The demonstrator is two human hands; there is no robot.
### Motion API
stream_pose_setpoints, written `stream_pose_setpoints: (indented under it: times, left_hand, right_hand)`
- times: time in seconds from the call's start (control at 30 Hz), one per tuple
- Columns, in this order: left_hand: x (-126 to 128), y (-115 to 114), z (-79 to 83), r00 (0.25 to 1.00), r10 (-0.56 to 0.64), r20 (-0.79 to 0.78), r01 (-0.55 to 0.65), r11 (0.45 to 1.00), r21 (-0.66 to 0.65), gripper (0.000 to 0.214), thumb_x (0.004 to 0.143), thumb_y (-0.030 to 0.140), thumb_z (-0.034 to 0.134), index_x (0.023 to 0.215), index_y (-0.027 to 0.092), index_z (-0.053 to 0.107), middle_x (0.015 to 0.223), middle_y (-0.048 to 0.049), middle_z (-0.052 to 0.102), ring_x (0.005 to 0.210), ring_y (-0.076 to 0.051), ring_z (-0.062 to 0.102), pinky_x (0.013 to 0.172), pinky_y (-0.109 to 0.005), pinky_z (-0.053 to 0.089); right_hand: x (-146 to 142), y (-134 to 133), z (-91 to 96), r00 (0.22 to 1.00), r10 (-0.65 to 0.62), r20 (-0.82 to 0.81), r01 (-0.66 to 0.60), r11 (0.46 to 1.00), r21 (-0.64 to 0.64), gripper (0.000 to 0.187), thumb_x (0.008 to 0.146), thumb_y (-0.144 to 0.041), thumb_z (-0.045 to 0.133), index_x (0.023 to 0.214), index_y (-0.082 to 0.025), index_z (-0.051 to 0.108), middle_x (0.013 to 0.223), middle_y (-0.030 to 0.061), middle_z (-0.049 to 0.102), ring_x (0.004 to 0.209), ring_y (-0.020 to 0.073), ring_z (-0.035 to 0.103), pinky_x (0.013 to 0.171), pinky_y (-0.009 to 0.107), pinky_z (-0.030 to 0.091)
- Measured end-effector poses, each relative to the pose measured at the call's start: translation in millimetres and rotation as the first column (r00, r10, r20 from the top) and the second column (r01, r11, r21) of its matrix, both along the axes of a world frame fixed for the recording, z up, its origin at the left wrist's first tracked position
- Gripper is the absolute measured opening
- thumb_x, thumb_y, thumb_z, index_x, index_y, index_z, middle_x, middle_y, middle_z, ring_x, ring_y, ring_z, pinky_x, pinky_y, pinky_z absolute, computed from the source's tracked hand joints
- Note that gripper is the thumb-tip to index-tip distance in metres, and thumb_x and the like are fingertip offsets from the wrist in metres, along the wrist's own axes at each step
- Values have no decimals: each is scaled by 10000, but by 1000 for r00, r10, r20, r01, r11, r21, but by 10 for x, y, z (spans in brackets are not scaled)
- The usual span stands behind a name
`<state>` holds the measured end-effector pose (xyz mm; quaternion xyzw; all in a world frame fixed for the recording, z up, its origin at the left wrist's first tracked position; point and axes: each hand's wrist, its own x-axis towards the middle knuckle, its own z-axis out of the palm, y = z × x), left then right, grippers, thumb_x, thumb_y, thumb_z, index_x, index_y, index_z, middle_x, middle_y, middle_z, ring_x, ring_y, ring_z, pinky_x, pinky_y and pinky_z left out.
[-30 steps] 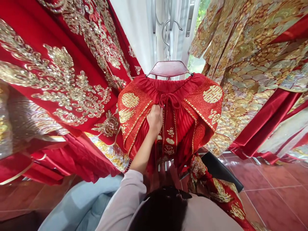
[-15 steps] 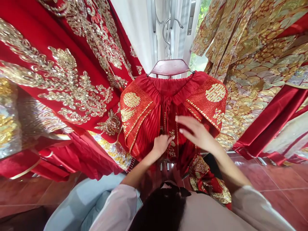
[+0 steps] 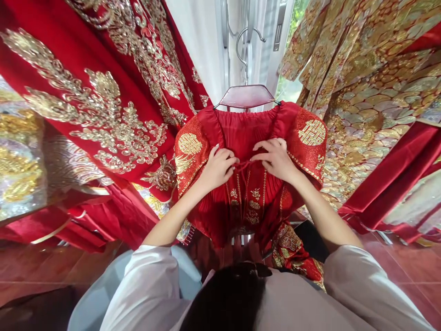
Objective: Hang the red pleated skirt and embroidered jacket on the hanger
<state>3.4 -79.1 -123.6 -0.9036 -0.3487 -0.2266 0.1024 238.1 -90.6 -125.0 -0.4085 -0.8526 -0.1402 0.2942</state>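
A red garment (image 3: 244, 124) with gold embroidered shoulder panels and a gathered neckline hangs from a hanger (image 3: 246, 95) in front of me. My left hand (image 3: 221, 166) is at the left side of the neck opening, fingers pinched on one end of a thin red tie cord (image 3: 244, 164). Opposite it, my right hand (image 3: 274, 158) pinches the cord's other side, its remaining fingers bent over the fabric. Between the two hands the cord crosses at the neckline, and thin ends hang down the front over the gold trim.
A red gown with silver-gold beading (image 3: 110, 119) hangs on the left. On the right hangs a gold scale-patterned garment (image 3: 375, 110). A grey-blue chair (image 3: 99, 285) stands at lower left. Red patterned cloth (image 3: 292, 253) lies below my right forearm, above the tiled floor.
Both hands have risen from the garment's front placket to its neckline and moved apart. They now grip the tie cord, which is drawn sideways between them, and the neck opening is spread wider.
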Motion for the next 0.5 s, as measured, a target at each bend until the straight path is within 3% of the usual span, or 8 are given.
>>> stream_pose_setpoints:
  times: [0.13,0.23,0.33,0.43,0.5]
  left_hand:
    - [-50,-99,13,1000,-6,-20,6,999,-44,269,747,200,544,1000,179,634,1138,-79,615,1123,-259,501,1027,-479,275]
    - [-13,-185,60,999,-3,-44,1,999,-40,348,730,184,542,1069,178,621,1141,-82,625,1111,-276,490,919,-467,304]
    - [49,-281,124,998,-1,-66,0,1000,-20,396,763,200,553,1155,213,608,1092,-74,650,1069,-273,486,872,-459,283]
    - [96,-315,176,993,-25,-119,18,998,-59,195,792,238,580,956,241,686,943,-47,671,997,-251,485,869,-446,258]
    - [112,-299,182,987,-50,-151,35,994,-105,101,795,286,613,811,231,697,847,-36,663,946,-238,481,877,-443,245]
  right_hand:
    - [-292,-338,-46,982,123,144,-116,992,-55,157,758,-158,527,771,-186,681,1003,66,609,1021,243,469,1067,513,208]
    - [-415,-642,-56,946,302,116,-294,952,-81,178,759,-232,525,810,-142,671,917,80,623,889,207,510,1002,425,353]
    - [-316,-846,31,927,376,2,-375,924,-71,229,821,-271,477,816,-139,664,971,89,646,805,171,540,841,345,440]
    - [-127,-912,172,954,295,47,-279,938,-207,354,904,-361,416,727,-161,648,819,69,658,671,141,538,702,304,418]
    - [-57,-921,228,980,105,171,-38,935,-353,493,948,-444,349,664,-159,634,633,59,608,547,128,493,598,286,353]
